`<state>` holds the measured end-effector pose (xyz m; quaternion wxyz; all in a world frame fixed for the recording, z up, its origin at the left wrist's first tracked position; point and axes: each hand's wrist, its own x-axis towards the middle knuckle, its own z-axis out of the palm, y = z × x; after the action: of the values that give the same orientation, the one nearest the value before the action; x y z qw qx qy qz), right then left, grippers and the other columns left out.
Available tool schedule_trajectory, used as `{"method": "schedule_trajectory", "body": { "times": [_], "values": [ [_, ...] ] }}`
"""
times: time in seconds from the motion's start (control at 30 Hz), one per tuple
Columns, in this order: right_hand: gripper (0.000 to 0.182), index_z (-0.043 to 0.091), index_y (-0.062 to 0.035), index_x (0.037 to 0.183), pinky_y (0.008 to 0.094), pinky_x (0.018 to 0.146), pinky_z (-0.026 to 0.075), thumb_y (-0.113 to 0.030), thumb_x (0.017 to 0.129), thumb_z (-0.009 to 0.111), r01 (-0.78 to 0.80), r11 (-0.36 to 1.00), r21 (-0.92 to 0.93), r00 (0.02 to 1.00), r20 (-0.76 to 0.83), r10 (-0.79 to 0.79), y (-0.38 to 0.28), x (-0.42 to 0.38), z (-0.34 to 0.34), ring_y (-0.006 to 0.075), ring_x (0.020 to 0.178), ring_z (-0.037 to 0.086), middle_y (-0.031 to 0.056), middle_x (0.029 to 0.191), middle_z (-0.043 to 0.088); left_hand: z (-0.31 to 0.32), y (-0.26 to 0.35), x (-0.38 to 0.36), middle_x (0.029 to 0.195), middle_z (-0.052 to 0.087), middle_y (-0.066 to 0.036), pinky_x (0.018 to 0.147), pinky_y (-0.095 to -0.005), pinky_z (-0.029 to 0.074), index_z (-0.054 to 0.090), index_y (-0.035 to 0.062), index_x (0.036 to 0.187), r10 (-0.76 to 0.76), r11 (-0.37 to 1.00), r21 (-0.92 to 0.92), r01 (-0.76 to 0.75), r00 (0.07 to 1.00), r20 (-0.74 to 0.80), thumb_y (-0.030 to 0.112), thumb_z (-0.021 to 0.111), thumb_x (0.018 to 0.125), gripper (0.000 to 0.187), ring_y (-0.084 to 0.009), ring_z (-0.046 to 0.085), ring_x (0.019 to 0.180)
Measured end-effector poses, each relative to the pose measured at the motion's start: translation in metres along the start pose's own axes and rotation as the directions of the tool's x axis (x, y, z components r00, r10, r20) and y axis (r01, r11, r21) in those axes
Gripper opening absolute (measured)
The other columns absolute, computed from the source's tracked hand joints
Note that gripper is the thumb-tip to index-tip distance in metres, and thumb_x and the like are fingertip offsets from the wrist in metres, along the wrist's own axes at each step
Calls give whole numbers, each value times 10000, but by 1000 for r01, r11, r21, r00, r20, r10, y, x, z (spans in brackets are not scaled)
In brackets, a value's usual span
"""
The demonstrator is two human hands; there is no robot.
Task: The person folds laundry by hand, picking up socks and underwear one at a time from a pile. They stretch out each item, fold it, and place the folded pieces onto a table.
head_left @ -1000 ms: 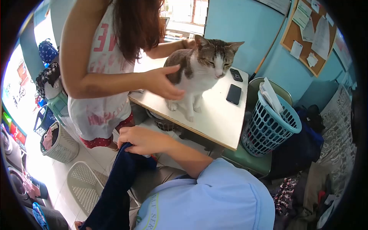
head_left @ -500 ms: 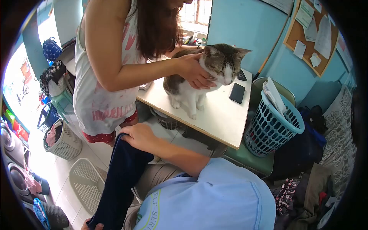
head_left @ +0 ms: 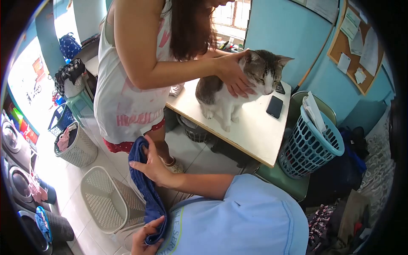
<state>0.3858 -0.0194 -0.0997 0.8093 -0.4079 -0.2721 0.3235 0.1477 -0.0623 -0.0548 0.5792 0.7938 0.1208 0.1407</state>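
1. The right hand [head_left: 156,167] is gripping the upper end of a folded dark blue cloth [head_left: 152,202]; its fingers are spreading partly open, thumb lying across the fabric and forefinger reaching along the top.
2. At six o'clock from it, the left hand [head_left: 144,239] is pinching the lower end, its fingers nearly closing on the fabric.
3. The cloth is stretching between the two hands, in front of the wearer's light blue shirt [head_left: 250,212], which is filling four o'clock.
4. All further hours are counting from the right hand, with twelve pointing to the top of the view. At eight o'clock, a cream basket [head_left: 102,199] is standing on the tiled floor.
5. Toward half past eleven, another person [head_left: 136,108] is leaning over a desk [head_left: 255,144], which is reaching out around two o'clock.
6. On that desk a cat [head_left: 231,100] is sitting, and the other person's hand [head_left: 233,75] is touching its neck.
7. Beside the cat, a dark phone [head_left: 274,107] is lying flat.
8. At three o'clock, a blue basket [head_left: 304,146] is resting on a green chair [head_left: 287,180].
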Motion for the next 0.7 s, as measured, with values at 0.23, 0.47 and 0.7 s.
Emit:
{"method": "schedule_trajectory", "body": {
  "times": [0.23, 0.47, 0.7],
  "values": [
    [848, 134, -116, 1413, 259, 856, 429, 88, 654, 454, -281, 917, -283, 517, 760, 393, -26, -10, 9, 164, 1022, 503, 105, 1141, 481, -8, -25, 3, 1266, 438, -225, 997, -377, 281, 560, 0, 807, 297, 904, 421, -76, 818, -492, 242, 729, 680, 321, -320, 454, 1116],
    [783, 170, -115, 1355, 302, 818, 413, 60, 644, 444, 91, 824, -559, -60, 823, 564, -73, -17, 47, 245, 960, 531, 164, 1058, 494, -27, -21, -11, 1021, 551, -117, 823, -310, 406, 605, 7, 774, 64, 990, 140, -1, 895, -442, 229, 778, 654, 306, -213, 531, 931],
    [290, 549, -21, 928, 349, 779, 447, 39, 646, 522, 526, 845, -93, 157, 988, 11, -44, -10, 44, 327, 827, 564, 156, 1060, 502, -40, -26, -20, 797, 515, -20, 690, -252, 395, 571, -7, 800, 202, 955, 292, 53, 602, -773, 311, 760, 736, 376, -135, 487, 747]
  ]
}}
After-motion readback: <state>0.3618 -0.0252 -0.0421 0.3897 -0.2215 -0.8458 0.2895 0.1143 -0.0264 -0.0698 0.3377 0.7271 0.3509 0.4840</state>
